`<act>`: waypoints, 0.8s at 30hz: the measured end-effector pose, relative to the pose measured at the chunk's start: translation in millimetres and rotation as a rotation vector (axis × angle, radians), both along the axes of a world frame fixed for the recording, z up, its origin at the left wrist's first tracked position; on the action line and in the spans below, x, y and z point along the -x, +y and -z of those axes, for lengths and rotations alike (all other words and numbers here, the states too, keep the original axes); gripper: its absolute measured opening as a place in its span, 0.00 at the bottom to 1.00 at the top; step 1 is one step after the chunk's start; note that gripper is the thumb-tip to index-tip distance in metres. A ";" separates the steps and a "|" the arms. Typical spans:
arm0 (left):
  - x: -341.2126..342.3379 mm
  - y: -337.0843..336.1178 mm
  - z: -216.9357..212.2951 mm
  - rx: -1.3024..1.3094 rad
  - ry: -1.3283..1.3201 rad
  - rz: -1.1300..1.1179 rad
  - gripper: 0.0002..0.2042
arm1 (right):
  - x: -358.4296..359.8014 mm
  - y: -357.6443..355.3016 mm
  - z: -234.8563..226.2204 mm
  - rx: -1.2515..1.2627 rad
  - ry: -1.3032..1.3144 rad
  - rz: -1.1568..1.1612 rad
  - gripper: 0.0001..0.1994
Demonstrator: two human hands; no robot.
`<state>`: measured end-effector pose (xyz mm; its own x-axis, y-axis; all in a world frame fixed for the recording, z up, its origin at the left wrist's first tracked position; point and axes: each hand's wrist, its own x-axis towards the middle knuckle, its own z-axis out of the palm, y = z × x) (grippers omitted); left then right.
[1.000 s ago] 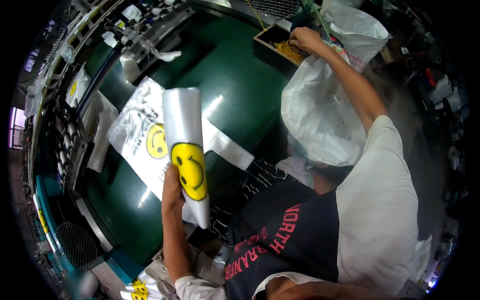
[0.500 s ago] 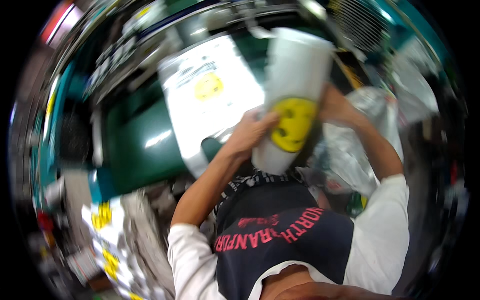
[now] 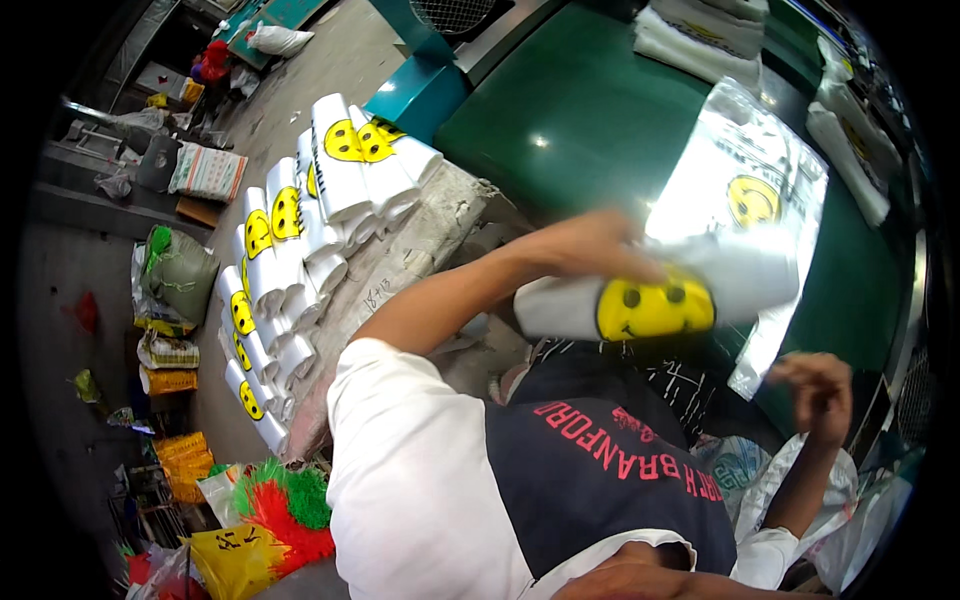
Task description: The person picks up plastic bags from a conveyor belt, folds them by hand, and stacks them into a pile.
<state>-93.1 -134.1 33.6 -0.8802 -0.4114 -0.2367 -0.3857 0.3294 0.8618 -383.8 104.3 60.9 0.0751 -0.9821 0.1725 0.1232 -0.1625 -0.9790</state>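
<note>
My left hand (image 3: 600, 245) is shut on a folded bundle of white plastic bags with a yellow smiley face (image 3: 640, 305), held sideways above my chest at the edge of the green table (image 3: 570, 130). The bundle is blurred. Behind it, a flat stack of the same printed bags (image 3: 760, 180) lies on the table. My right hand (image 3: 820, 385) hovers at the lower right with fingers apart, holding nothing. A pile of several matching folded bundles (image 3: 300, 230) lies on a rough slab to my left.
More white bag stacks (image 3: 700, 35) sit at the table's far side. A white plastic sack (image 3: 830, 520) hangs at the lower right. Filled sacks (image 3: 180, 275), a yellow bag (image 3: 235, 555) and red-green bristles (image 3: 285, 500) crowd the floor on the left.
My view has swung left, from the table toward the pile of bundles. My left hand has lifted the bundle off the table, and my right hand has come back from the far corner.
</note>
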 end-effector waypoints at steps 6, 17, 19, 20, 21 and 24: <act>-167.1 -118.3 -33.2 -0.180 0.468 -0.888 0.15 | -0.3 -86.3 19.1 -0.101 0.491 0.406 0.25; -140.9 -163.6 33.7 0.696 0.091 -0.862 0.19 | 15.8 -92.2 143.1 -0.093 1.099 0.400 0.29; -17.1 -109.8 50.0 0.120 0.341 -0.620 0.21 | 27.7 -86.9 136.4 -0.252 0.781 0.366 0.27; 20.5 -87.7 63.0 -0.039 0.328 -0.560 0.26 | 27.7 -87.0 128.5 -0.326 0.558 0.360 0.25; 54.9 -65.8 68.1 -0.243 0.272 -0.478 0.30 | 28.0 -85.8 124.1 -0.383 0.193 0.332 0.23; 114.4 -46.6 98.2 -0.621 0.288 -0.423 0.36 | 27.1 -79.0 126.9 -0.338 0.319 0.372 0.22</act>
